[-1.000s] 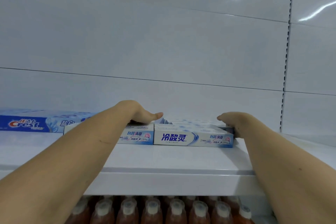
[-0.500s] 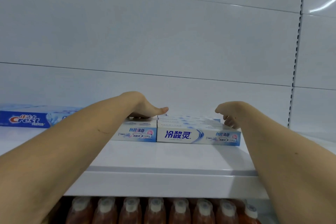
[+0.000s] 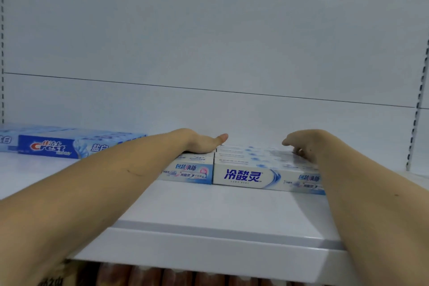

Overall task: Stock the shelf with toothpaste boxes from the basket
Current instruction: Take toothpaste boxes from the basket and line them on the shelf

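Now our left hand (image 3: 201, 144) lies flat, palm down, on the left white toothpaste box (image 3: 188, 170), fingers together and stretched toward the back of the shelf (image 3: 209, 213), thumb tip showing at its right. It has not shifted over the last second. The change is on the other side: our right hand (image 3: 306, 143), which a second ago lay on the far right end of the right white toothpaste box (image 3: 262, 175), has lifted a little and curled. Its fingers are bent down and loosely bunched, tips just touching or just above the box top near its right end; we cannot tell which, and it clamps nothing.

Both white boxes lie on their long sides, end to end and touching, set back from the front edge of the shelf at about mid-width. More box tops of the same kind show behind the right one, toward the back wall. A blue Crest box (image 3: 50, 147) lies further left, near the left end of the shelf, partly hidden by our left forearm.

We judge this the tail of a squaring-up step: the boxes look lined up, the left hand steadies the row, the right is letting go. Neither hand carries a box. The basket is out of view, so we cannot say how many remain. The shelf is bare right of the row. Bottles (image 3: 148, 275) on the tier below show blurred under the front lip.
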The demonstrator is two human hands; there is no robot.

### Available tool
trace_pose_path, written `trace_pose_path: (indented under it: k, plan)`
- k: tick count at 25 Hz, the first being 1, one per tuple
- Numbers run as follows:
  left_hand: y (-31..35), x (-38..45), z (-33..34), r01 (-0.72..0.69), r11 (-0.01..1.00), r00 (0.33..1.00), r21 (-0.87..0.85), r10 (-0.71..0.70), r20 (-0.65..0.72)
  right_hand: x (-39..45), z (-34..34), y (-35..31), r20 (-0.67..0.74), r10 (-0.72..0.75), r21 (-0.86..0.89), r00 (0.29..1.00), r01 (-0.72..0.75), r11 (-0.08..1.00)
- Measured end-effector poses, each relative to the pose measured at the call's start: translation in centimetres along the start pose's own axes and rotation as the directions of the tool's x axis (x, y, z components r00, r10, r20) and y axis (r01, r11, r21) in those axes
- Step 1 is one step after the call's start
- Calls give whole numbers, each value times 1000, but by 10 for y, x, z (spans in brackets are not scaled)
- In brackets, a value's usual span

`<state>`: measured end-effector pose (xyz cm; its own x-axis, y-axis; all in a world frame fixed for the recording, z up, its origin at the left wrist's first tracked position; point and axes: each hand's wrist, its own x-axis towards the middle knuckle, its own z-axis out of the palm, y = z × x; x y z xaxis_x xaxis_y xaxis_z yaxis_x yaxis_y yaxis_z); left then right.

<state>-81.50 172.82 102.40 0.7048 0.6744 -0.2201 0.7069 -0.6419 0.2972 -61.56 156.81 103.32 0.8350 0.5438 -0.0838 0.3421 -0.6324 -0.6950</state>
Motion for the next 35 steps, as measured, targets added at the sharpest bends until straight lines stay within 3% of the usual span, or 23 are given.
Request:
trace_pose_path:
  k: [8,11,15,19,23,30,35]
  plan:
    - [-2,12,-3,48,998,999,30,-48,4,4,0,1,47,10,-61,999,-7,998]
    - [-4,14,-3,44,996,999,75,-42,-23,-7,8,-5,16,-20,-183,1000,22,983]
    - [-9,9,-11,-83,988,987,130,100,-127,-23,22,-27,-182,-202,-366,962,124,922]
    - [-24,-20,-25,-160,987,942,6,155,-298,-65,32,-44,-208,-466,-402,860,359,842]
    - [-36,-72,-13,-150,985,920,-89,106,-377,-113,44,-42,-159,-536,-317,829,471,823]
    - [-32,-193,45,-402,855,827,-328,186,-530,-218,66,-5,-195,-652,109,733,676,729]
    - [-64,-271,126,-739,586,561,-333,261,-785,-319,112,45,-464,-675,416,574,814,406]
